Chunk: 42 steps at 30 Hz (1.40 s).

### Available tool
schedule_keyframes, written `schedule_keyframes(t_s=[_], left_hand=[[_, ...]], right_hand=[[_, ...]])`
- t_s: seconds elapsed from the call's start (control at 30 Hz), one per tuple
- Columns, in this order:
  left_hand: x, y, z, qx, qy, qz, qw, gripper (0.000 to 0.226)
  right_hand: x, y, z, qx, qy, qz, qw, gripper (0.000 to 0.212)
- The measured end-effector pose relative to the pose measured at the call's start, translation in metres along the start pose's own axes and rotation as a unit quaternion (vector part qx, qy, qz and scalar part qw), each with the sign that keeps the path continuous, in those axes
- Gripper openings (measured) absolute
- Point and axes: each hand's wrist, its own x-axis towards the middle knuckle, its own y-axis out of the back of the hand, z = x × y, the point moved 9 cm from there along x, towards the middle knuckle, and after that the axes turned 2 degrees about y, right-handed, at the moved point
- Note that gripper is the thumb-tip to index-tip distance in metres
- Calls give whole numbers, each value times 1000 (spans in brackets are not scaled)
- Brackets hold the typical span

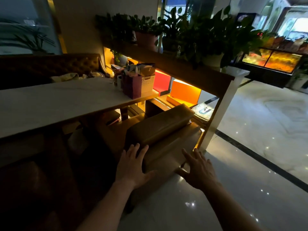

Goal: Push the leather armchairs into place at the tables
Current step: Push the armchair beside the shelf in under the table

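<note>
The table (55, 100) fills the frame from 9 o'clock to the centre, its pale top running toward the shelf unit (196, 75) at 1 o'clock. Your leather armchair (160, 129) sits just below centre, its front already tucked under the table edge and its padded back toward you. It looks partly in place, with a last shove to go.

The biggest risk is the chair's right side. It stands just beside the shelf unit's white end post (221, 110) at 3 o'clock, and a crooked push would probably scrape the leather against it or jolt the potted plants (216, 39) on top.

Next, the table. If you drive the chair in too hard, its arm could knock the underside or a leg and topple the purple bag (132, 85) and white basket (147, 84) standing near the table's far end.

The polished floor (250, 147) looks slick, so the chair may slide further than you mean.

Your left hand (133, 167) lies flat on the back's near left corner, fingers spread wide, holding nothing. Your right hand (198, 169) is splayed at the lower right edge, thumb beside the chair; I cannot tell whether its palm touches. Uneven pressure between them would swing the chair.
</note>
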Motion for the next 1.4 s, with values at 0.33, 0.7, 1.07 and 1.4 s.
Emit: schedule_keyframes(t_s=[0.33,0.7,1.07,1.4], left_hand=[[146,-94,34,-63,61,-16,996,98],[226,-197,46,-103,163,-89,977,97],[242,-270,29,-26,305,-43,951,94],[223,-282,8,59,343,-7,938,92]], right_hand=[[152,-27,77,-27,20,-68,997,98],[283,-94,138,-13,73,-159,985,97],[414,-192,185,-36,184,-186,964,105],[430,-220,167,-15,200,-133,971,110]])
